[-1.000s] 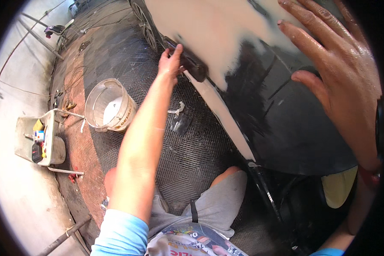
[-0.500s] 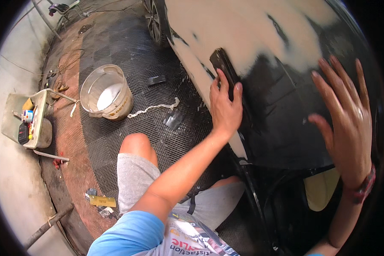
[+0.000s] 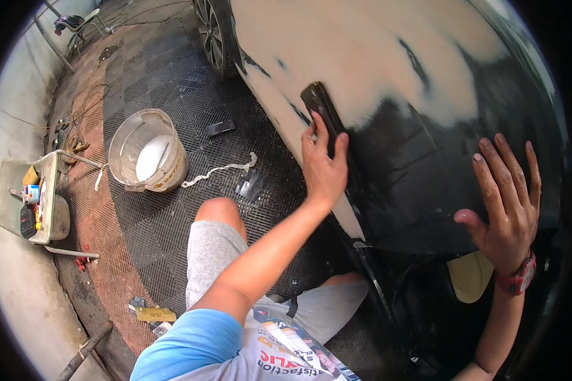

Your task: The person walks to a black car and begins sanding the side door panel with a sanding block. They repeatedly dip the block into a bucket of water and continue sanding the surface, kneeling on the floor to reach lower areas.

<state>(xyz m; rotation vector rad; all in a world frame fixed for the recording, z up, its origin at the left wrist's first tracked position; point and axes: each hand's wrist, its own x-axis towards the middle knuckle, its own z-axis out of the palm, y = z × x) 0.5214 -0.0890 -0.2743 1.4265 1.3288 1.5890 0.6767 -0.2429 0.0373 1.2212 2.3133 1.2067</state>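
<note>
My left hand (image 3: 326,168) is closed around a long black sanding block (image 3: 320,101), which lies against the side of a car panel (image 3: 419,184). Dark paint covers the near part of this panel, while broad beige patches with blurred edges spread over its far part. To the right, my right hand (image 3: 507,219) rests or hovers over the dark area with its fingers spread; contact with the surface is hard to make out. It holds nothing. A red watch (image 3: 518,276) is on that wrist.
A clear bucket (image 3: 124,149) with whitish contents stands on the grid floor mat (image 3: 165,228) to the left. Beyond it, an upturned chair (image 3: 3,203) holds bottles and small items. A car wheel (image 3: 211,35) is at the far end. A yellow piece (image 3: 156,315) lies near my knee.
My right hand has come nearer along the panel and its wrist has turned, showing the watch face. The left hand keeps its hold on the block. The whole view has shifted slightly.
</note>
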